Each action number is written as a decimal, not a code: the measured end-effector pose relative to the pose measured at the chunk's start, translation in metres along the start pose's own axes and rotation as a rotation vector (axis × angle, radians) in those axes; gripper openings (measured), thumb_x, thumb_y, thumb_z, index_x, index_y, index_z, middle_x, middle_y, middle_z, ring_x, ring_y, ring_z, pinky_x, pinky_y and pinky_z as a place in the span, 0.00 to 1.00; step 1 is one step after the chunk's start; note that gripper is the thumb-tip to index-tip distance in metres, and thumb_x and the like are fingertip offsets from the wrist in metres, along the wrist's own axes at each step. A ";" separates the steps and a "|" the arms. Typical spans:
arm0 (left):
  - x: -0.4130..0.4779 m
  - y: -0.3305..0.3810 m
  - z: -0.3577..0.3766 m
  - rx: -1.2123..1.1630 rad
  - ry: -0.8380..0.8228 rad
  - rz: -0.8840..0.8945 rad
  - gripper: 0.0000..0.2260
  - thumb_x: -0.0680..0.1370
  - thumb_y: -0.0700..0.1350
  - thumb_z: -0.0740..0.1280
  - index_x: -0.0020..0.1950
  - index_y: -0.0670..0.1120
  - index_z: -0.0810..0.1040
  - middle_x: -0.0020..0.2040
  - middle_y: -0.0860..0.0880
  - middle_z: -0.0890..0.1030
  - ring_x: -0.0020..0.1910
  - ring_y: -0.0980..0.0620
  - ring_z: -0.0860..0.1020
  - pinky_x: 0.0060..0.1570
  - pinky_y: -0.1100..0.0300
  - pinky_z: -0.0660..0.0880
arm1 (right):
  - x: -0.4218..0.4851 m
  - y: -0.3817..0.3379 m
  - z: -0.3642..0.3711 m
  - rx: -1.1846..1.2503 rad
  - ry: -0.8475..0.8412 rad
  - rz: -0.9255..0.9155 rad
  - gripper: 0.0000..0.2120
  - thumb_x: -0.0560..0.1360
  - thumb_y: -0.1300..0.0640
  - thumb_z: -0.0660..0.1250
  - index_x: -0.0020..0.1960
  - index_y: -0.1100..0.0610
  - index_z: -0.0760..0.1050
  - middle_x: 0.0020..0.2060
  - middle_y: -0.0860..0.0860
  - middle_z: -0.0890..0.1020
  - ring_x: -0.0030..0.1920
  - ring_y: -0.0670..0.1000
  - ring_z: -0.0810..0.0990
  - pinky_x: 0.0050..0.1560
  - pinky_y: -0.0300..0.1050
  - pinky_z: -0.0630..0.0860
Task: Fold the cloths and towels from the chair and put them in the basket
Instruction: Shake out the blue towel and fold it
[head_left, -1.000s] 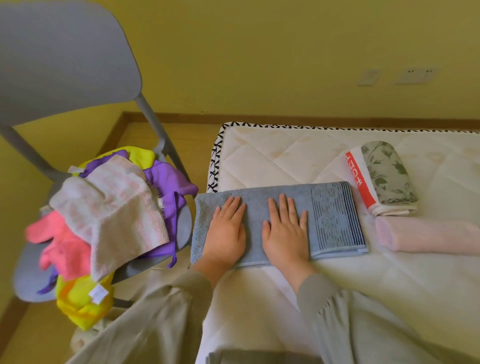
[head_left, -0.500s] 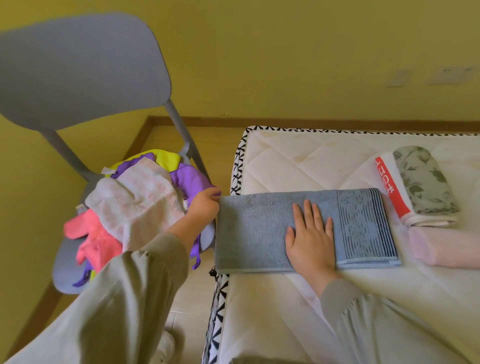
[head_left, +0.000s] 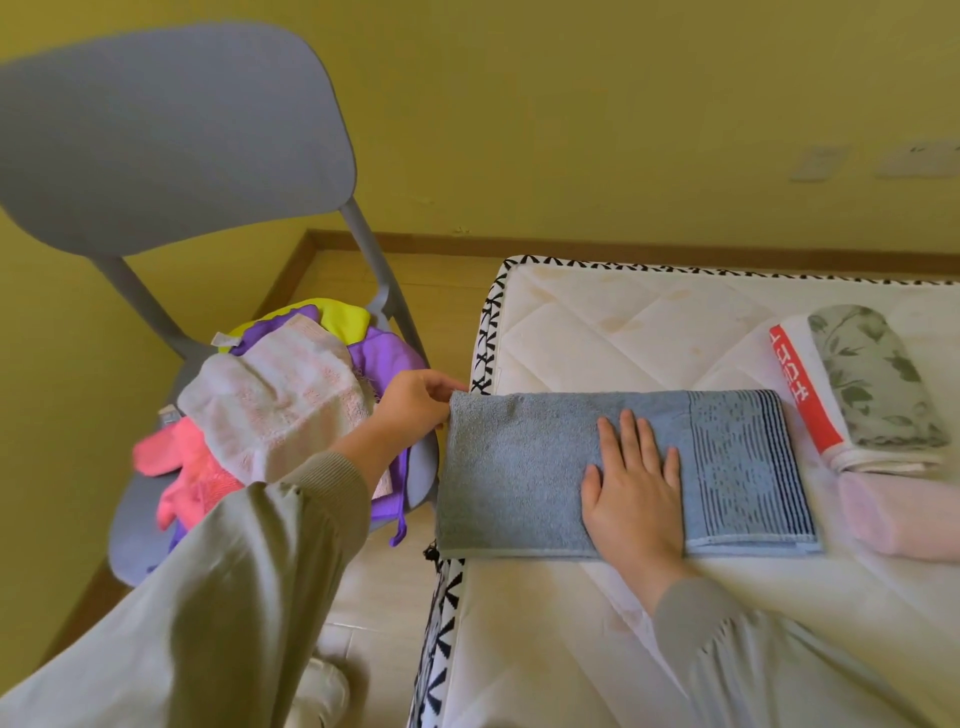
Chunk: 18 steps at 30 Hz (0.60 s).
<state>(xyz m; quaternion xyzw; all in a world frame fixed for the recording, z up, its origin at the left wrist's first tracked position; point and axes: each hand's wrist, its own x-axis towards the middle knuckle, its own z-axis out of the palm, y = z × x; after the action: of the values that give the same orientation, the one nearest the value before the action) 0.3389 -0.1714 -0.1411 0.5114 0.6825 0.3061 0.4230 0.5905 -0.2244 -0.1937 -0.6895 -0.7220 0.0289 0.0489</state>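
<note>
A blue towel (head_left: 524, 467), folded into a long strip, lies across the near left part of the white mattress (head_left: 597, 332). My right hand (head_left: 634, 483) presses flat on its middle, fingers straight. My left hand (head_left: 415, 402) pinches the towel's far left corner at the mattress edge. To the left stands a grey chair (head_left: 171, 135) whose seat holds a heap of cloths: a pale pink towel (head_left: 280, 400) on top, purple, yellow and coral pink ones under it. No basket is in view.
At the right of the mattress lie a folded white towel with a red stripe (head_left: 802, 400), a leaf-patterned roll (head_left: 872, 379) on it, and a folded pale pink cloth (head_left: 904, 514). Wooden floor shows between chair and mattress. A yellow wall runs behind.
My left hand left the towel's surface, swung to its left end and now pinches the far left corner. My right hand stayed pressing on the middle. The camera turned left.
</note>
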 end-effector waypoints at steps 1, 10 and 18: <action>0.001 -0.002 0.000 0.013 0.006 0.001 0.09 0.72 0.29 0.69 0.51 0.38 0.82 0.32 0.53 0.82 0.29 0.56 0.76 0.34 0.61 0.76 | 0.000 0.000 0.000 0.000 -0.002 0.000 0.31 0.75 0.45 0.43 0.77 0.52 0.55 0.77 0.52 0.55 0.77 0.52 0.51 0.74 0.57 0.46; 0.000 0.003 0.003 -0.288 0.109 -0.250 0.14 0.79 0.31 0.56 0.38 0.42 0.75 0.34 0.43 0.76 0.32 0.49 0.75 0.28 0.64 0.76 | 0.000 0.000 -0.001 -0.008 -0.003 -0.008 0.32 0.75 0.45 0.40 0.76 0.52 0.56 0.76 0.51 0.56 0.76 0.52 0.52 0.74 0.56 0.46; 0.000 0.009 0.020 0.073 0.214 -0.167 0.10 0.76 0.44 0.69 0.55 0.43 0.80 0.47 0.46 0.80 0.45 0.50 0.77 0.41 0.63 0.69 | 0.001 0.001 0.000 0.000 -0.019 -0.006 0.29 0.77 0.47 0.47 0.77 0.51 0.53 0.77 0.50 0.53 0.77 0.51 0.49 0.75 0.56 0.44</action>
<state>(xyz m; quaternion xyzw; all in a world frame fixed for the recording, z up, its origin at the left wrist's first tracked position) 0.3604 -0.1693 -0.1421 0.4324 0.7745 0.2975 0.3531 0.5909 -0.2235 -0.1940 -0.6869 -0.7247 0.0352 0.0421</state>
